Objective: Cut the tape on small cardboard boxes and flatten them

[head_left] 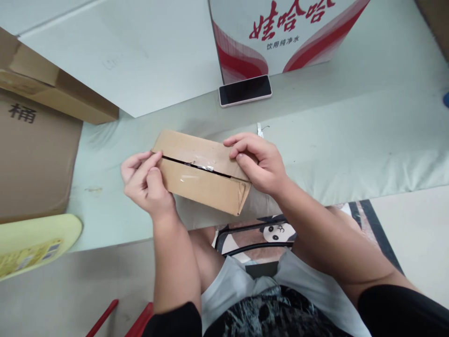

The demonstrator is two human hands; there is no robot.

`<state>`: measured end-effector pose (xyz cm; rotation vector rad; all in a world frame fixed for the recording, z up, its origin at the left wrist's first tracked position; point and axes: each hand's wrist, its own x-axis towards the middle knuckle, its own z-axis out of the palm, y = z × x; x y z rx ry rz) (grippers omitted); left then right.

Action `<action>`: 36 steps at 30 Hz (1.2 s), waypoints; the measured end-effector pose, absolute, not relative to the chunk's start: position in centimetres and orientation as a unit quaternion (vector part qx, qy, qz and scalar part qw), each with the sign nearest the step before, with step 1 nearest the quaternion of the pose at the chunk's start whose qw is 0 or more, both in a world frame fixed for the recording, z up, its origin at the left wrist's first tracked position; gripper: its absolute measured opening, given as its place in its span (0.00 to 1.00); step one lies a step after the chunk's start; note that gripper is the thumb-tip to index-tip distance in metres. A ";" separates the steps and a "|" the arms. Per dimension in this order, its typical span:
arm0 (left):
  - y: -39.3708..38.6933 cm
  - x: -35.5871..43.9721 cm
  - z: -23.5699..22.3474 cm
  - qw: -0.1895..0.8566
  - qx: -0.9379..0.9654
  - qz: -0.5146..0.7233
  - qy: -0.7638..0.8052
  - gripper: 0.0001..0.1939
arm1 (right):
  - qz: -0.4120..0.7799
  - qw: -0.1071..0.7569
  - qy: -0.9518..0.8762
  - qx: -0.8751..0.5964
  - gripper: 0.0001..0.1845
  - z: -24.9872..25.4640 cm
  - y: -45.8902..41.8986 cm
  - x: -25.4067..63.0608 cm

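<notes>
Between my two hands is a small brown cardboard box (201, 185), tilted, with a dark slit running along its length between two flaps. Shiny clear tape shows near the middle of that slit. My left hand (147, 180) pinches the box's left end, fingertips at the start of the slit. At the other end, my right hand (261, 161) grips the upper flap and corner, its fingers curled over the top. A small silvery strip (260, 130) lies on the table just beyond my right hand. The box's inside is hidden.
A phone (245, 91) lies at the foot of a white-and-red carton (242, 56). A large white box (140, 56) and brown cartons (38, 154) stand at the left of the pale green-covered table (351, 140). A yellow container (38, 243) is at lower left.
</notes>
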<state>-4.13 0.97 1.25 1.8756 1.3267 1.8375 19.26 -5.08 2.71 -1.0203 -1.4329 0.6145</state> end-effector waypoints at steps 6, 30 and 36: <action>0.9 -4.1 1.7 0.072 0.658 0.599 0.450 0.17 | 0.279 0.576 -0.614 -0.461 0.08 3.0 -5.2 19.2; 2.1 -4.9 2.4 0.138 0.486 0.681 0.531 0.18 | 0.439 0.466 -0.544 -0.542 0.32 0.0 -4.6 20.3; 2.1 -4.6 2.5 0.149 0.480 0.684 0.529 0.17 | 0.442 0.447 -0.513 -0.585 0.33 -0.9 -4.4 20.7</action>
